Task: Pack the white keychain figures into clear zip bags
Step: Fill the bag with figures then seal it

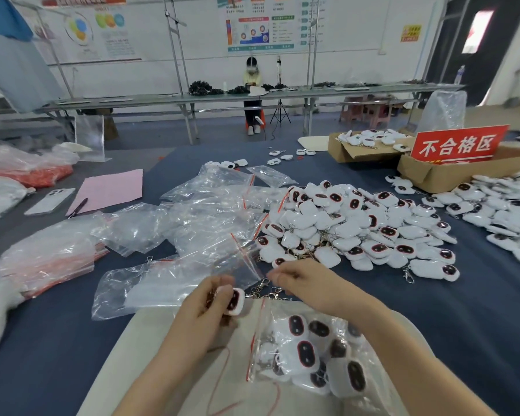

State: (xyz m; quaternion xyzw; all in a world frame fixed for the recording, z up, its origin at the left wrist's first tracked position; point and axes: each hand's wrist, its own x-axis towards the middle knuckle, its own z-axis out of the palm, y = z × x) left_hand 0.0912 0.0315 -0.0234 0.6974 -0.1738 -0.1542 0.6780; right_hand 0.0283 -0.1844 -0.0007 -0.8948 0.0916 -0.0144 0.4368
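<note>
we grip a white keychain figure [235, 301] in our left hand [203, 309]; right of it, our right hand [309, 283] curls by an empty zip bag [192, 276], hold unclear to us.

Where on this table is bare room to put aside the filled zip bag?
Two bare patches of blue cloth: one at the near left, between the empty zip bags and the beige mat; one at the near right, between the mat and the heap of keychain figures. The middle is crowded with bags and figures.
</note>
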